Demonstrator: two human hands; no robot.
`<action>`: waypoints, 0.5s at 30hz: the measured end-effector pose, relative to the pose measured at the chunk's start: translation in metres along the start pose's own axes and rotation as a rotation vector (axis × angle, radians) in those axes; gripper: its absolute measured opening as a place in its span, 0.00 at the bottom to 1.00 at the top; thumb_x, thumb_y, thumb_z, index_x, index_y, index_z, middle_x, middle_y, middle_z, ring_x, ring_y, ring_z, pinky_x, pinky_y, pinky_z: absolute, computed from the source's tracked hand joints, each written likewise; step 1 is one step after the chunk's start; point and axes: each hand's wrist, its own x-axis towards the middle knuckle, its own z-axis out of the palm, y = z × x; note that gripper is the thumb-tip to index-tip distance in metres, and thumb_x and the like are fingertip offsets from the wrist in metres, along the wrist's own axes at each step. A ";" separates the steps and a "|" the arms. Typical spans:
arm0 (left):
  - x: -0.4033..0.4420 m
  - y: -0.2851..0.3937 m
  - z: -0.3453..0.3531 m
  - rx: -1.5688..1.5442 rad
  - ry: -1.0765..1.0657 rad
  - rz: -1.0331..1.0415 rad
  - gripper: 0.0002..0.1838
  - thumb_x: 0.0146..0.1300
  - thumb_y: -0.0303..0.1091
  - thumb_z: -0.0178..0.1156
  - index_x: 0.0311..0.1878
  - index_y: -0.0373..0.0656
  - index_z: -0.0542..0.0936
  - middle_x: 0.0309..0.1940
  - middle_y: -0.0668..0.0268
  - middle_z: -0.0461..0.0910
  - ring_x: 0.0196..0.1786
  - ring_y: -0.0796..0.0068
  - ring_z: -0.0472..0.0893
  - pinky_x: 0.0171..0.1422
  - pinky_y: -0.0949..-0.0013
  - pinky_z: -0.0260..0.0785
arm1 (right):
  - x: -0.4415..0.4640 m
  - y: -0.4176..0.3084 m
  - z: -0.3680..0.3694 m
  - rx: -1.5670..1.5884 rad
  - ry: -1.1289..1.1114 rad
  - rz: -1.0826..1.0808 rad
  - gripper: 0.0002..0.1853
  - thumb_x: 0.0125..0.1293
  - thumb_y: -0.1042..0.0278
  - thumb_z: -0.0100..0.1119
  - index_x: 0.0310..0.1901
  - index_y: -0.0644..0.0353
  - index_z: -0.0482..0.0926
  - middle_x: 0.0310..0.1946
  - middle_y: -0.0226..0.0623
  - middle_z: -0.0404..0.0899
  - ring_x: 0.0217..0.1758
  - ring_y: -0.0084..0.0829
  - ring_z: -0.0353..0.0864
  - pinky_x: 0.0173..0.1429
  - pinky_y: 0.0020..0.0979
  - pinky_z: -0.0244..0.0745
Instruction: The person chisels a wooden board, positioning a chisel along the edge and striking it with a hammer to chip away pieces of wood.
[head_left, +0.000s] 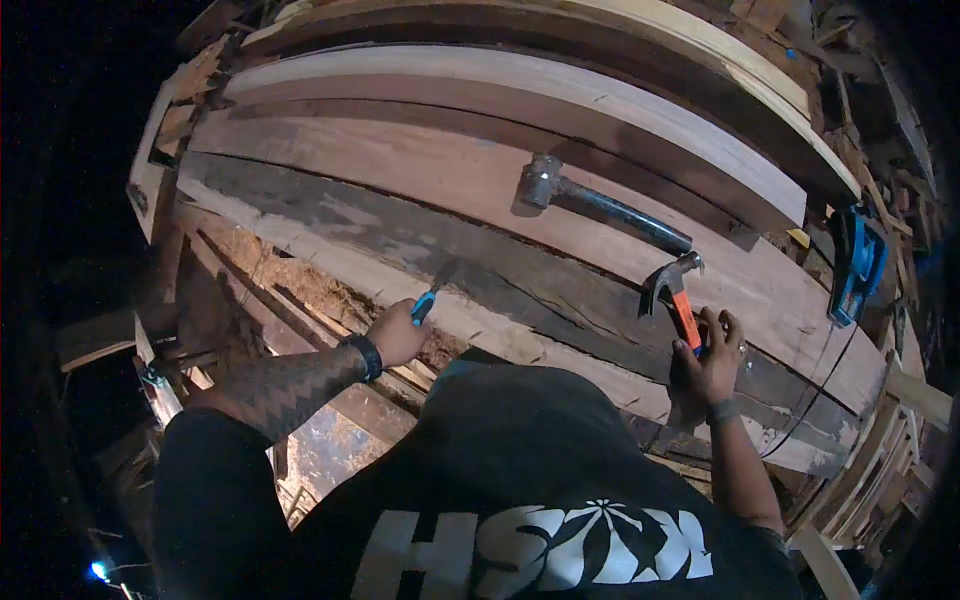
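From where I stood, the left hand (396,335) gripped a blue-handled tool (424,307); the right hand (712,368) met a claw hammer (682,300) over the dark plank (545,275), its closure unclear to me; that hammer looked rigid, head-heavy, best held low on its handle (688,322).

Large white capitals (425,552) run across the dark shirt (480,480) of the person, the only lettering that can be read. From left to right in the head view they go H, then S, then a character worked around a spiky leaf emblem (604,508), then a K facing backwards. The print stands upside down to the camera; turned round, it appears to read KUSH, though the leaf makes the U uncertain.
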 end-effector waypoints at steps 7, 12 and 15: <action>0.002 -0.015 0.015 -0.020 0.082 0.050 0.15 0.67 0.39 0.64 0.44 0.36 0.76 0.35 0.47 0.80 0.42 0.44 0.82 0.48 0.49 0.73 | 0.002 -0.001 0.002 -0.027 0.034 -0.012 0.39 0.60 0.42 0.74 0.71 0.49 0.75 0.70 0.53 0.65 0.75 0.57 0.65 0.75 0.56 0.61; 0.006 -0.031 0.028 -0.014 0.135 0.144 0.12 0.67 0.36 0.63 0.45 0.37 0.75 0.33 0.48 0.78 0.39 0.46 0.80 0.45 0.50 0.72 | 0.003 -0.006 -0.001 0.053 0.025 0.009 0.39 0.60 0.43 0.74 0.70 0.49 0.75 0.70 0.53 0.65 0.74 0.57 0.66 0.74 0.56 0.63; 0.006 -0.038 0.034 -0.052 0.156 0.171 0.12 0.66 0.33 0.62 0.47 0.37 0.75 0.31 0.51 0.76 0.36 0.50 0.78 0.44 0.51 0.71 | 0.003 -0.005 -0.002 0.031 0.016 0.002 0.38 0.61 0.43 0.74 0.70 0.49 0.76 0.70 0.54 0.65 0.74 0.57 0.67 0.74 0.57 0.64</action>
